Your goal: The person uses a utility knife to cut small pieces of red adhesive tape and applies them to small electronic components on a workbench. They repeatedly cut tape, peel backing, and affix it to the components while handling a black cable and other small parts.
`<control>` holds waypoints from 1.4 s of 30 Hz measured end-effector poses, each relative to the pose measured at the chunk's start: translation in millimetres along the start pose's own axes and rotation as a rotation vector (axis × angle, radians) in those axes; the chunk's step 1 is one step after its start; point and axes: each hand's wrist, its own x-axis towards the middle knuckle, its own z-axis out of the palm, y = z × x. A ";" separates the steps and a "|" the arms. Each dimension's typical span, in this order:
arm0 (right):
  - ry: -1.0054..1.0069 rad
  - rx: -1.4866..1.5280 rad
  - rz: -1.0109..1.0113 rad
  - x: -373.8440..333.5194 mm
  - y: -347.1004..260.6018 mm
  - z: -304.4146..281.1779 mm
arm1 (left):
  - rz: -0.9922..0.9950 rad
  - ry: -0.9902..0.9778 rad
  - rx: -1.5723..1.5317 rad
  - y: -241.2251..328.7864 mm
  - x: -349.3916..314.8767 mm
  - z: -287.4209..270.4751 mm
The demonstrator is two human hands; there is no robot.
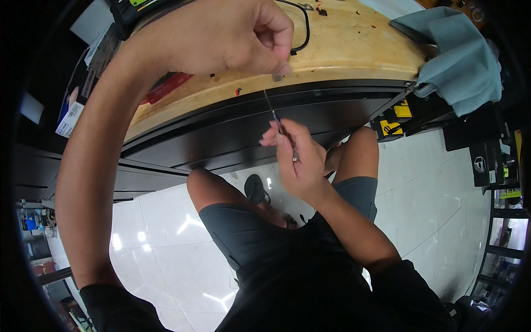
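Note:
My left hand (238, 39) is over the front edge of the wooden bench top. Its thumb and fingers are pinched on a small flat grey piece (277, 77) that sticks out below the fingertips. Lower down, in front of the dark drawers, my right hand (298, 157) grips a slim pointed tool (277, 119) between thumb and fingers. The tool's thin tip angles up toward the grey piece, with a gap between them. Its lower end is hidden in my right hand, so its exact kind is unclear.
On the wooden bench (354, 50) lie a black cable (307, 30), a red object (166, 87) and small scraps. A grey-green cloth (459, 61) hangs over the right end. Boxes (72, 113) stand at the left. Dark drawers (221, 138) face my knees.

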 end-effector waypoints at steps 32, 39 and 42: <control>-0.027 0.071 0.101 10.0 8.8 4.9 | 0.019 0.074 0.198 14.6 -6.6 5.3; -0.002 0.087 0.132 9.8 8.4 7.1 | -0.078 0.062 0.244 26.6 -2.4 3.1; 0.024 0.093 0.140 8.4 9.1 10.5 | 0.052 0.102 0.258 15.3 -7.8 6.5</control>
